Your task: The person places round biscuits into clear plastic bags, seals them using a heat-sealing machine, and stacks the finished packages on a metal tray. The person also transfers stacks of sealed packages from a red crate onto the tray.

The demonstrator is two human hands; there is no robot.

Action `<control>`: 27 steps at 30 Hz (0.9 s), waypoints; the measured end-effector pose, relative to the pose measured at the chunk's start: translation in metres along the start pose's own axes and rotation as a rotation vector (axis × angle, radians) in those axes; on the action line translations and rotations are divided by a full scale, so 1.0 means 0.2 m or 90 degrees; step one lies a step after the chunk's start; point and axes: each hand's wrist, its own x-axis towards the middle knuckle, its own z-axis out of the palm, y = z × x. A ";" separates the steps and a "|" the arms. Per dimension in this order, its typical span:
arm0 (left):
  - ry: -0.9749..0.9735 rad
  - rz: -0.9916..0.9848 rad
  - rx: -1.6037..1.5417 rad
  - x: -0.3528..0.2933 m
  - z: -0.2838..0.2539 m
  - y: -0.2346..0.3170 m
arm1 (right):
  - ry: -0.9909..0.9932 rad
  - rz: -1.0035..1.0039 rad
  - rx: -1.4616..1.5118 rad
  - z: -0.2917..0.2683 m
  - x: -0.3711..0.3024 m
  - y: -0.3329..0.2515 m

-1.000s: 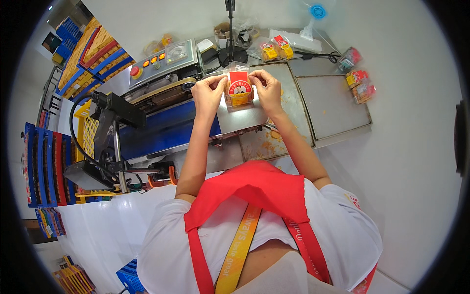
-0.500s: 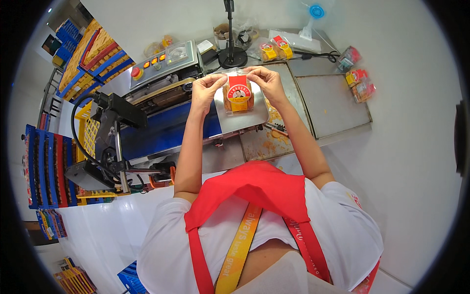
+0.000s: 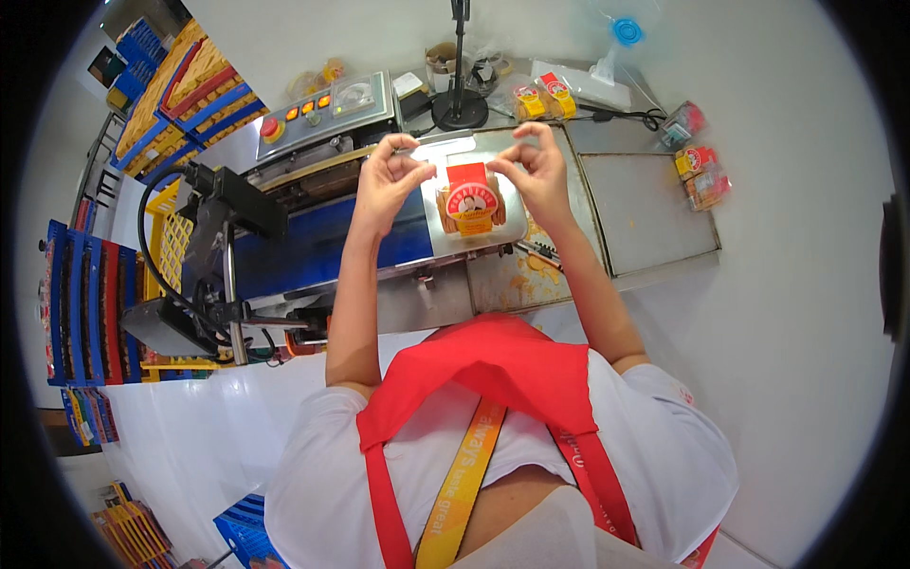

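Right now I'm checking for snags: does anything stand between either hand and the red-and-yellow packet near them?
Nothing visible does. The left hand and right hand flank the upper end of the packet, with no other object between; whether either touches it, I cannot tell.

A conveyor machine (image 3: 318,251), labelled food packets (image 3: 471,204) and crates (image 3: 216,113) of seemingly baked goods (image 3: 197,81) show a food-packing room.

Far left of the left hand (image 3: 387,190): stacked blue and red crates (image 3: 60,303) | between them: a yellow basket (image 3: 171,248) | beyond the left and right hand (image 3: 540,180): a black stand (image 3: 461,110) on its round base | past the right hand, by the wall: a black cable (image 3: 603,116), a blue disc (image 3: 627,31) | right of it: a flat metal tray (image 3: 654,209)
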 end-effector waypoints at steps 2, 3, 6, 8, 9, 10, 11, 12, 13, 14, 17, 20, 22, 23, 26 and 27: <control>0.030 0.014 0.125 0.07 -0.03 -0.03 | -0.008 0.066 0.030 -0.01 0.09 0.10; 0.050 0.035 0.175 0.11 -0.03 -0.06 | -0.002 0.094 0.014 -0.02 0.14 0.20; 0.127 0.105 0.445 0.23 -0.05 -0.18 | 0.012 0.176 -0.048 0.00 0.26 0.44; 0.150 0.144 0.644 0.30 -0.10 -0.28 | 0.012 0.222 -0.108 0.03 0.34 0.56; 0.154 0.148 0.734 0.33 -0.07 -0.28 | 0.017 0.209 -0.162 0.02 0.36 0.60; 0.159 0.136 0.781 0.35 -0.05 -0.28 | 0.021 0.195 -0.215 0.02 0.39 0.63; 0.167 0.112 0.819 0.38 -0.04 -0.30 | 0.022 0.179 -0.267 0.03 0.40 0.62; 0.156 0.102 0.838 0.41 -0.05 -0.31 | 0.021 0.183 -0.325 0.04 0.41 0.62; 0.145 0.093 0.857 0.43 -0.06 -0.33 | 0.004 0.158 -0.372 0.04 0.42 0.61; 0.147 0.081 0.863 0.44 -0.06 -0.33 | -0.014 0.138 -0.418 0.06 0.42 0.59; 0.151 0.067 0.868 0.45 -0.07 -0.35 | -0.083 0.039 -0.561 0.09 0.42 0.53; 0.139 0.080 0.853 0.44 -0.09 -0.34 | -0.196 -0.145 -0.741 0.13 0.44 0.48; 0.108 0.066 0.858 0.44 -0.09 -0.36 | -0.279 -0.319 -0.841 0.13 0.46 0.47; 0.096 0.062 0.860 0.45 -0.09 -0.36 | -0.316 -0.321 -0.881 0.14 0.47 0.47; 0.096 0.029 0.890 0.46 -0.11 -0.40 | -0.466 -0.187 -0.961 0.16 0.49 0.47; 0.093 0.041 0.871 0.45 -0.11 -0.39 | -0.432 -0.190 -0.935 0.18 0.45 0.43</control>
